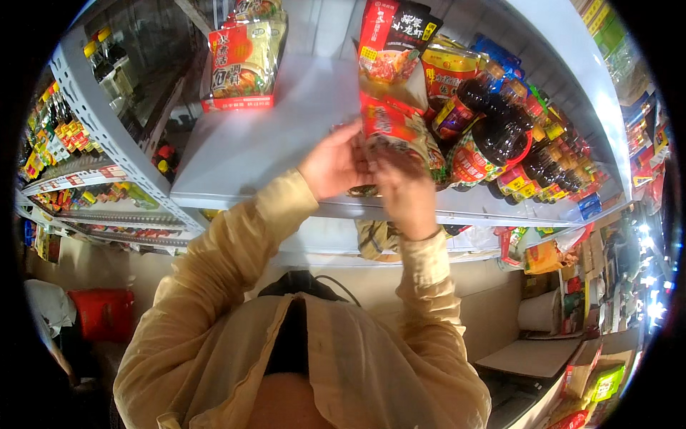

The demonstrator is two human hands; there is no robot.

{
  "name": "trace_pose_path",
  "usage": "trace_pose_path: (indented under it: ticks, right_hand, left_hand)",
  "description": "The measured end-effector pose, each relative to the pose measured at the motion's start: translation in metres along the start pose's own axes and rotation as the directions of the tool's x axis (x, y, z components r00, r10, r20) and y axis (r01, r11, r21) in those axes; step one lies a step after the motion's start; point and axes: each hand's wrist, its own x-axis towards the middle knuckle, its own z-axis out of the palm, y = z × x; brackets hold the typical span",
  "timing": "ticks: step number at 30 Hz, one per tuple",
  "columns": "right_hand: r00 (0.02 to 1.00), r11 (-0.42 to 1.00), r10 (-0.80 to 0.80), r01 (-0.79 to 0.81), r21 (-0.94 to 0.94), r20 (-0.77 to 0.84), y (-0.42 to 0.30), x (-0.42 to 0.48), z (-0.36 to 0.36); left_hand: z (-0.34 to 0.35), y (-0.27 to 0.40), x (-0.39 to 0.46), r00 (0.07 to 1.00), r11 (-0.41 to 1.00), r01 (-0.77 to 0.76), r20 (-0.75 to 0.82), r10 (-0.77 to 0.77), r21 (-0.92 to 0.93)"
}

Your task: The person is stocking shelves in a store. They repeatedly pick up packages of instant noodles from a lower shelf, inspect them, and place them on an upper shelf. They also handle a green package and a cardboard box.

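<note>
Red-topped seasoning packets (394, 126) stand upright near the front edge of a pale metal shelf (257, 155). My left hand (337, 161) is at their left side, with its fingers around the packet edge. In front of the lower packet faces is my right hand (407, 187), blurred, with its fingertips close to those of the left. Whether its fingers grip the packets cannot be made out. Just behind them stands a black-and-red seasoning pouch (394, 45). The hands hide the lower part of the packets.
A red display box (238, 103) of fish seasoning packets sits at the shelf's back left. Several dark sauce bottles (482, 145) crowd the right side, beside a yellow-red pouch (447, 75). A perforated upright (120, 137) bounds the left. Below hangs a brown cloth-like item (375, 238).
</note>
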Motion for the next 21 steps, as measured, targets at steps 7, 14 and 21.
trace_pose_path:
  ticks: [7, 14, 21]
  right_hand:
    - [0.956, 0.964, -0.181, 0.126, 0.235, 0.232, -0.062, -0.002, 0.018]
    - [0.943, 0.427, 0.317, -0.239, 0.872, 0.103, -0.052, 0.016, 0.058]
    - [0.756, 0.411, 0.305, -0.653, 0.637, 0.579, -0.084, 0.031, 0.045]
  left_hand:
    - [-0.051, 0.028, -0.030, 0.989, 0.989, 0.088, 0.129, -0.073, -0.116]
    - [-0.050, 0.060, -0.094, 0.980, 0.980, -0.196, 0.054, 0.194, 0.031]
    - [-0.064, 0.062, -0.129, 0.941, 0.922, -0.308, -0.070, 0.332, 0.235]
